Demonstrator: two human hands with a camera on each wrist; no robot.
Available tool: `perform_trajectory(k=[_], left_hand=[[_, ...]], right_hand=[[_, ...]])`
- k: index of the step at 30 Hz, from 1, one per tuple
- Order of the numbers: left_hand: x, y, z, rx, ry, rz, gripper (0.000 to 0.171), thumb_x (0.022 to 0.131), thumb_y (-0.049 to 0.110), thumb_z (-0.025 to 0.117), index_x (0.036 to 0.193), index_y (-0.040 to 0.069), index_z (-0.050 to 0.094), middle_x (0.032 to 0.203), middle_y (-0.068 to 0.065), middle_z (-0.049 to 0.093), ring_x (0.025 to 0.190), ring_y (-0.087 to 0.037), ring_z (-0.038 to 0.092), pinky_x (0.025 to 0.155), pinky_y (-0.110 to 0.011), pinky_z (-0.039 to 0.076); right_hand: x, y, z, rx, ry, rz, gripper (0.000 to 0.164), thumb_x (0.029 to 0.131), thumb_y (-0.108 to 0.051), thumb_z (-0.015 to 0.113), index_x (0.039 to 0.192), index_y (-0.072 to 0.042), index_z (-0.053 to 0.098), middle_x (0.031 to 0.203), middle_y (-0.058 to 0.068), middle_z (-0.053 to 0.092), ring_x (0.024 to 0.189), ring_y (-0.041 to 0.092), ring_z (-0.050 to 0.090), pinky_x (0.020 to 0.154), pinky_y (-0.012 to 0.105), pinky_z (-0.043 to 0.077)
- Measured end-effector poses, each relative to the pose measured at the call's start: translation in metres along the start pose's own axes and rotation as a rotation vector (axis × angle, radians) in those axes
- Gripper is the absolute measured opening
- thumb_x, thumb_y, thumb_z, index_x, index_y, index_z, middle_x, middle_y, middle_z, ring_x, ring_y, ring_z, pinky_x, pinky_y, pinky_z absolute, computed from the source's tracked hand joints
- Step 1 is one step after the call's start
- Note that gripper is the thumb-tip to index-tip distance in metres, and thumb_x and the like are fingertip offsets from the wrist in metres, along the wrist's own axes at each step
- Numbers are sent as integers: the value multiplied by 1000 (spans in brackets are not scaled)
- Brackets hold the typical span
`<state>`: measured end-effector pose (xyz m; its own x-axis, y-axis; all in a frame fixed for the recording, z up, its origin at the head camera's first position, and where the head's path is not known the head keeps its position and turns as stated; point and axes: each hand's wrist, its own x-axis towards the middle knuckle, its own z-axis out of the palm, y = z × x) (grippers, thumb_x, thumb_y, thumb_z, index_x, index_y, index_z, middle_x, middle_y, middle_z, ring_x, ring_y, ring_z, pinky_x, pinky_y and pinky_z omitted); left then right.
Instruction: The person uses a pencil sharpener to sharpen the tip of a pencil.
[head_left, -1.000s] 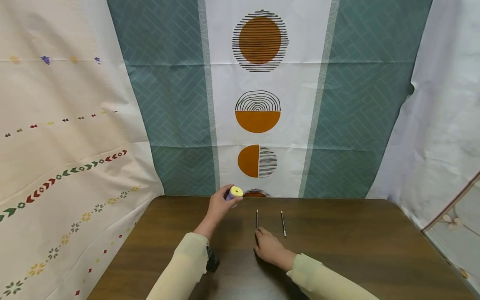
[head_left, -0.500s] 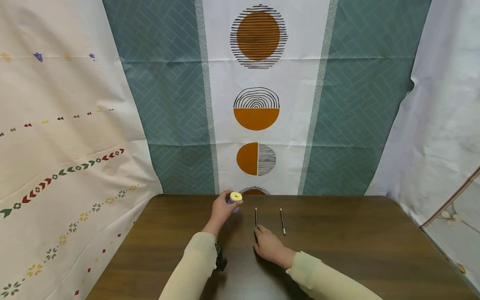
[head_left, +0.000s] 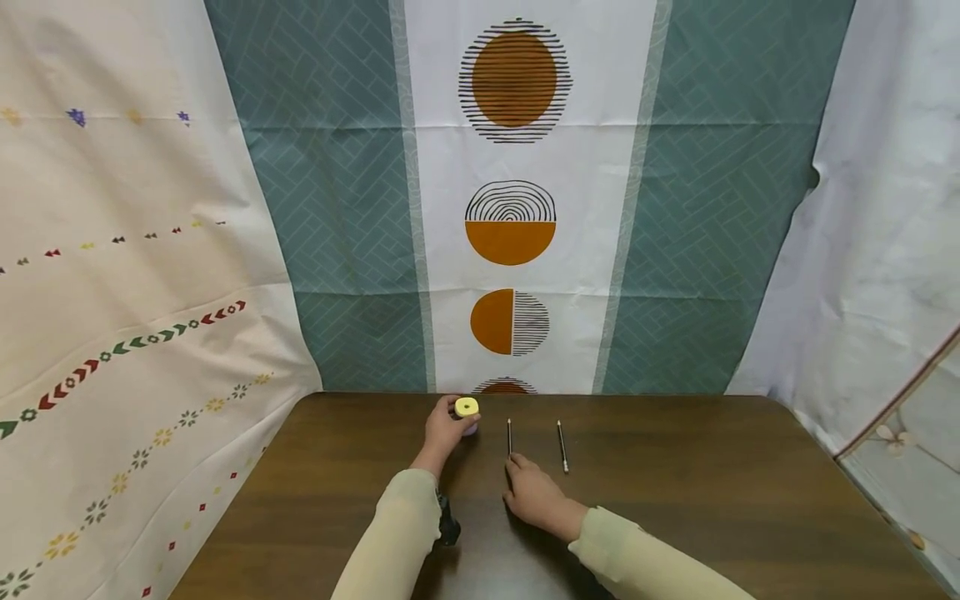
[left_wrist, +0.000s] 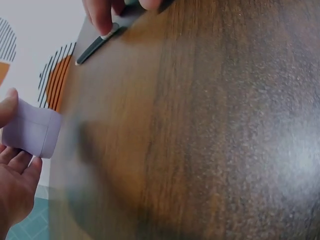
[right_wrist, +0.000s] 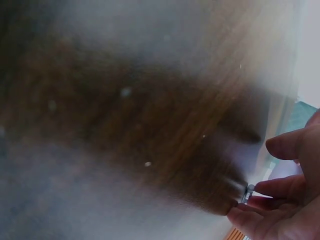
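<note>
My left hand (head_left: pixel 442 429) grips a lavender pencil sharpener (head_left: pixel 467 407) around its sides, near the far edge of the table. It stands upright, its yellow top with a dark hole facing up. In the left wrist view the lavender body (left_wrist: pixel 31 127) sits between thumb and fingers, base close over the tabletop. My right hand (head_left: pixel 536 496) rests low on the table, fingertips at the near end of a dark pencil (head_left: pixel 509 437). The right wrist view shows fingertips touching the pencil's metal end (right_wrist: pixel 248 192), with the thumb (right_wrist: pixel 284 145) held apart.
A second dark pencil (head_left: pixel 562 447) with a pale eraser end lies to the right of the first, roughly parallel. The brown wooden table (head_left: pixel 675 500) ends at a patterned cloth (head_left: pixel 517 325) hanging behind it. More cloths hang at both sides.
My left hand has lowered the pencil sharpener toward the table, and its yellow top has turned more upright. The right hand and both pencils stay in place.
</note>
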<state>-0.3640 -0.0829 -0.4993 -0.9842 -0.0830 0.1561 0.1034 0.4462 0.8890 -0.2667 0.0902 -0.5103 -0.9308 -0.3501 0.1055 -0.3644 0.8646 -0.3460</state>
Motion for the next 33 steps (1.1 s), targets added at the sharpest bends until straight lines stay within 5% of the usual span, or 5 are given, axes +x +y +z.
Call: perform_trajectory(k=[12, 33], left_hand=[[0, -11, 4, 7, 12, -73, 55, 89, 12, 79, 133, -8, 53, 134, -32, 60, 126, -46, 58, 103, -57, 51], [-1, -15, 5, -38, -8, -87, 61, 88, 12, 80, 137, -9, 50, 135, -32, 60, 127, -46, 58, 105, -55, 51]], right_hand=[[0, -1, 2, -9, 2, 5, 49, 91, -14, 70, 131, 13, 60, 142, 27, 58, 129, 41, 60, 102, 53, 55], [-1, -3, 1, -8, 5, 4, 49, 91, -14, 71, 131, 14, 59, 142, 28, 57, 129, 42, 60, 103, 52, 54]])
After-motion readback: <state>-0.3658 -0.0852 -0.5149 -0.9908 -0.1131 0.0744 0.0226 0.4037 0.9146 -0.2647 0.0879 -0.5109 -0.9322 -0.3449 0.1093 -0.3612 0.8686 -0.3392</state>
